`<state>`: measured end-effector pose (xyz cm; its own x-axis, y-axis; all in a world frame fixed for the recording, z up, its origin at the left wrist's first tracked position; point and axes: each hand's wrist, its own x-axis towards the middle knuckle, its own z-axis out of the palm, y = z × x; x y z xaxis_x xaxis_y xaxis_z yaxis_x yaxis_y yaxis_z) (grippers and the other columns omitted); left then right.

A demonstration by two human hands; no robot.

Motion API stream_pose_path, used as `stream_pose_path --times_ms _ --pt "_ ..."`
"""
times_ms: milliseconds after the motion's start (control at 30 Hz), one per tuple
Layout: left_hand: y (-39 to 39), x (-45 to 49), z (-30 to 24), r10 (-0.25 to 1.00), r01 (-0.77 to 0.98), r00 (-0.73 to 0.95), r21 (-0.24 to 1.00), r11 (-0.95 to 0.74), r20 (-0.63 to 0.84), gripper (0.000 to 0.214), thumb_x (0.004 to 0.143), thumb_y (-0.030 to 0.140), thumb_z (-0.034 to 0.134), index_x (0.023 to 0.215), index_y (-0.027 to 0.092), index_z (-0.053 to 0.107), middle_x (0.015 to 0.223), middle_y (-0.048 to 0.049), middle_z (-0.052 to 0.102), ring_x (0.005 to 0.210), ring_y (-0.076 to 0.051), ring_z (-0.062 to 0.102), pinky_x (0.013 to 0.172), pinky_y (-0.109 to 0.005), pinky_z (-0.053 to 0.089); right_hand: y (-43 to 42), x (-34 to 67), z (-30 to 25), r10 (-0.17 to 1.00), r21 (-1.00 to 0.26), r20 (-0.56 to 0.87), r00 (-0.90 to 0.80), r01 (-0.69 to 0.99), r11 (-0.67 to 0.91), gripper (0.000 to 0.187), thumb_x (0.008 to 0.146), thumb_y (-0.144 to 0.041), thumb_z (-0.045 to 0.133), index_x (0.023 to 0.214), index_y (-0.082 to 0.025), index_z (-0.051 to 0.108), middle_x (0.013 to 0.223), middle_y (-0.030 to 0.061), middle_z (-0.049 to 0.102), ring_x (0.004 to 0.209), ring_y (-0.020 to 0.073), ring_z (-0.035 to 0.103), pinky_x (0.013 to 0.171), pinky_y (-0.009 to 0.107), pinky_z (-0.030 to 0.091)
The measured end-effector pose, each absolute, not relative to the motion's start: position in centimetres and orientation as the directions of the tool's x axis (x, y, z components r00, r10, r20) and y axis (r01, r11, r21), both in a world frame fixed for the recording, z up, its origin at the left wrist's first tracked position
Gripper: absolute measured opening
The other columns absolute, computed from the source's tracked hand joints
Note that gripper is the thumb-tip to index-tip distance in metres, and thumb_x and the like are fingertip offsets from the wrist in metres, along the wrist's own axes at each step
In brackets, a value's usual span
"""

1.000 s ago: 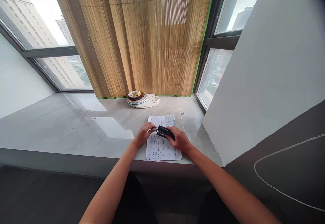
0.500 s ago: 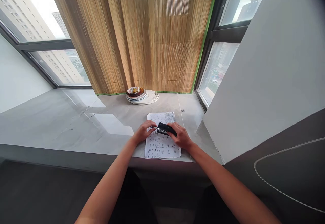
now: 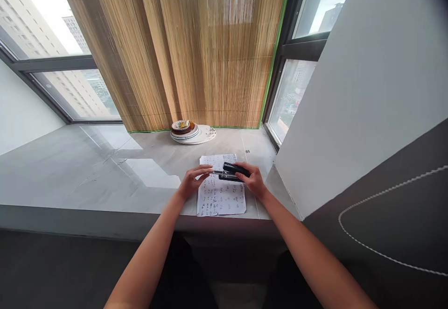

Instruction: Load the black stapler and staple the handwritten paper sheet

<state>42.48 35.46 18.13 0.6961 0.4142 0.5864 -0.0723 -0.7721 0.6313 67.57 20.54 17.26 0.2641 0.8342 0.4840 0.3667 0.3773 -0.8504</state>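
A sheet of paper with handwriting lies near the front edge of a grey stone windowsill. My right hand grips a black stapler just above the paper's upper part. The stapler's top is raised and a thin metal part sticks out to the left. My left hand pinches that metal end with its fingertips, its palm resting at the paper's left edge.
A stack of plates and small bowls stands at the back of the sill, under a bamboo blind. A white wall rises close on the right. Windows flank the blind. The sill's front edge drops off below the paper.
My right hand has lifted the stapler a little and shifted it right; the stapler now looks opened. My left fingers stay at its metal end. The camera view drifted slightly.
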Motion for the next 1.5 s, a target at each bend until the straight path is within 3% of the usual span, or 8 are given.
stream_pose_path --times_ms 200,533,1033,1267,1500 --pt "35.6 42.2 18.0 0.362 -0.135 0.722 0.633 -0.762 0.59 0.022 0.103 0.036 0.062 0.101 0.023 0.08 0.113 -0.0118 0.078 0.106 -0.024 0.075 0.095 -0.044 0.062 20.5 68.6 17.2 0.868 -0.872 0.45 0.209 0.314 0.376 0.035 0.086 -0.045 0.078 0.114 -0.024 0.081 0.103 0.0074 0.077 0.097 0.0273 0.071 0.091 0.048 0.058" --pt "36.0 42.7 17.3 0.33 -0.078 0.789 0.617 -0.783 0.518 0.018 0.099 0.039 0.068 0.106 0.023 0.064 0.105 -0.0078 0.07 0.097 -0.02 0.066 0.082 -0.034 0.055 21.2 67.7 17.1 0.897 -0.865 0.439 0.048 0.291 0.408 0.039 0.085 -0.045 0.082 0.117 -0.024 0.081 0.097 0.0065 0.071 0.091 0.0237 0.068 0.084 0.041 0.057" --pt "36.6 42.7 16.6 0.326 -0.017 0.827 0.6 -0.8 0.458 0.01 0.097 0.019 0.061 0.1 0.023 0.053 0.099 -0.0017 0.058 0.089 -0.016 0.058 0.081 -0.029 0.048 21.7 66.3 17.1 0.866 -0.764 0.484 -0.126 0.422 0.488 0.043 0.096 -0.044 0.073 0.135 -0.026 0.07 0.114 0.0084 0.074 0.106 0.0259 0.064 0.096 0.045 0.053" --pt "37.1 43.2 16.2 0.538 0.316 0.669 0.458 -0.831 0.514 0.01 0.102 0.018 0.044 0.098 0.023 0.051 0.1 -0.0046 0.06 0.085 -0.018 0.058 0.078 -0.031 0.046 22.3 65.7 16.2 0.894 -0.784 0.448 0.0 0.481 0.393 0.042 0.096 -0.038 0.071 0.136 -0.026 0.068 0.114 0.0082 0.071 0.106 0.0248 0.065 0.098 0.044 0.054" --pt "38.1 43.2 16.0 0.77 0.522 0.48 0.569 -0.636 0.421 0.007 0.101 0.02 0.041 0.097 0.024 0.046 0.088 -0.0024 0.061 0.078 -0.02 0.061 0.071 -0.03 0.044 22.3 65.1 15.7 0.926 -0.786 0.374 0.061 0.551 0.281 0.041 0.092 -0.027 0.071 0.132 -0.024 0.065 0.115 0.0079 0.069 0.107 0.0247 0.065 0.098 0.044 0.053"
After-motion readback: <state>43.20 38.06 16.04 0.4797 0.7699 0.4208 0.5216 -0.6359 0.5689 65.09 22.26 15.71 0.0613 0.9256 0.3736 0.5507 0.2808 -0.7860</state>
